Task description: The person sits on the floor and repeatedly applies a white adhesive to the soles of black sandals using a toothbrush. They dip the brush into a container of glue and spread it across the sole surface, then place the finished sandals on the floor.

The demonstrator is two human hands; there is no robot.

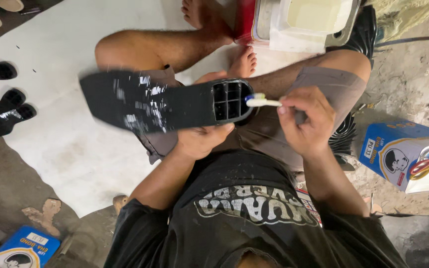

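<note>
1. White sheet (65, 144), large and flat, spread on the grey concrete floor; the seated person's bare legs lie across it.

2. Black moulded shoe sole (160, 101), long and flat, with glossy wet patches on its upper face and a gridded hollow at the heel end. It is held level above the lap, heel toward the right hand.

3. Blue-and-white rectangular adhesive can (405, 154), lying on the floor to the person's right, with red-handled scissors (423, 168) resting on it. A 2nd blue can (23, 250) sits at the lower left.

4. Red-and-white container (299, 22), beyond the feet, with a pale tray on top.

5. Black finished sole pieces (3, 111), 3 in view, set along the sheet's left edge.

6. Left hand (199, 141), closed under the sole near the heel, thumb showing at the edge, carrying its weight.

7. Right hand (306, 121), fingers pinched shut on a small white-handled brush (261, 102), its tip touching the heel grid.

Step in hand, by my reading: coating the heel cavity. The next stroke calls for a steady sole and a light brush into each cell.
</note>
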